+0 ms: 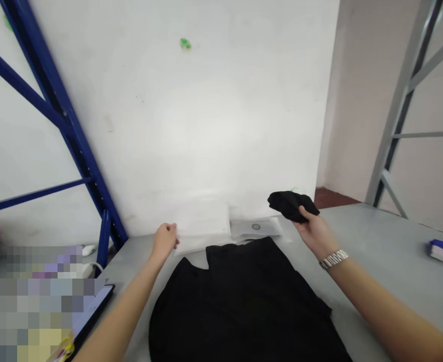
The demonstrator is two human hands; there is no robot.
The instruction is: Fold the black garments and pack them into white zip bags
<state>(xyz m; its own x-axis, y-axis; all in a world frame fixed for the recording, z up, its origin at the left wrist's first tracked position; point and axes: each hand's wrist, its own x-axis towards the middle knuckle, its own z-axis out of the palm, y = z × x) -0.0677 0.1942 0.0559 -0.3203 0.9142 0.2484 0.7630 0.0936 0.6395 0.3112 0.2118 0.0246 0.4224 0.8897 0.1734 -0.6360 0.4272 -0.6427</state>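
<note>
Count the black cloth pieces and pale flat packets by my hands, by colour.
Black: 2, a garment lying flat and a cloth bundle in the right hand
Pale: 2, a white flat packet by the left hand and a grey-white flat packet with a round mark
Total: 4

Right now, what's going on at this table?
A person is working bare-handed at a grey table. Their right hand holds a bunched black cloth up, while their left hand sits at the edge of a white packet. A black garment lies spread on the table, and a grey packet lies beside the white one.
</note>
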